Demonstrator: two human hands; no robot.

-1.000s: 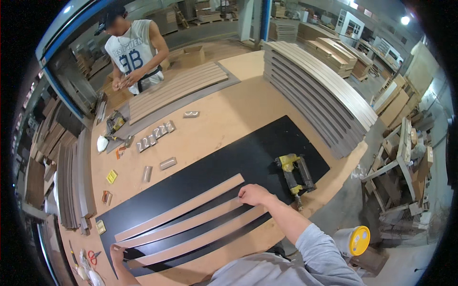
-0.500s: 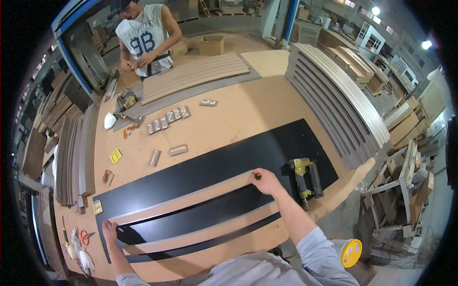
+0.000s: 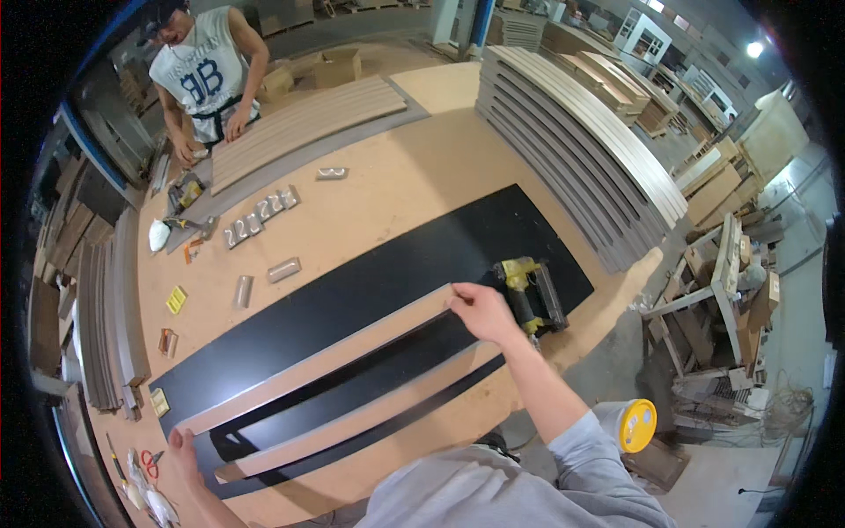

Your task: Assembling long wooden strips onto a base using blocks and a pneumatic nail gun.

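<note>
A long, narrow pale wooden strip lies lengthwise over a black panel. At its near-left end my left hand pinches it. The fingers of my right hand close on its far-right end. Nearer to me, a second strip runs roughly parallel, with black surface showing between the two. Just right of my right hand, a yellow and black nail gun rests on the panel.
Opposite, a co-worker handles a grooved board. Stacked slatted panels stand at the right. Small wrapped packets, a hammer and red scissors lie on the table. A yellow-lidded bucket stands below right.
The whole view has swung, shifting the table leftward. Both my hands stay at the strip's ends. The co-worker's hands have parted and come down to the board.
</note>
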